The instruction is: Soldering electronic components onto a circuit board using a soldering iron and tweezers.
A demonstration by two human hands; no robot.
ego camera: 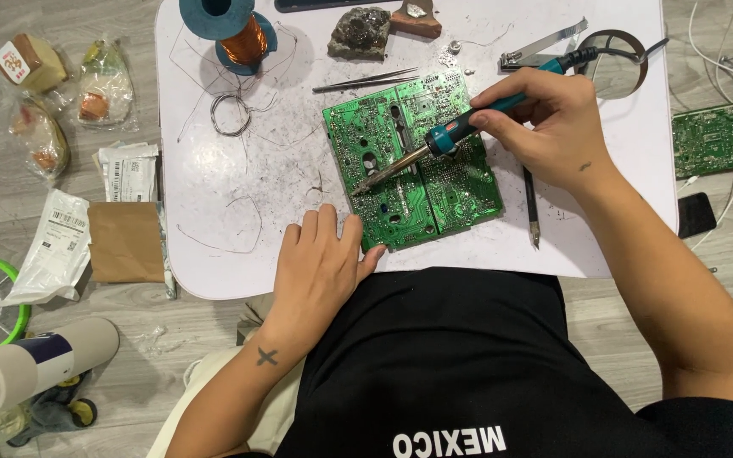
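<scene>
Soldering iron (434, 142) grasped in right hand (549, 127), tip down on green circuit board (413, 161) lying mid-table on white table (214, 212). Left hand (320, 267) flat, fingers relaxed, pressing board's near edge. Left of table on floor: white labelled mailer bags (57, 246), brown paper envelope (125, 242), clear snack packets (103, 85).

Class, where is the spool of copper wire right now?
In the head view, the copper wire spool stands at the white table's far left corner, just beyond a small wire coil, left of the rock.
</scene>
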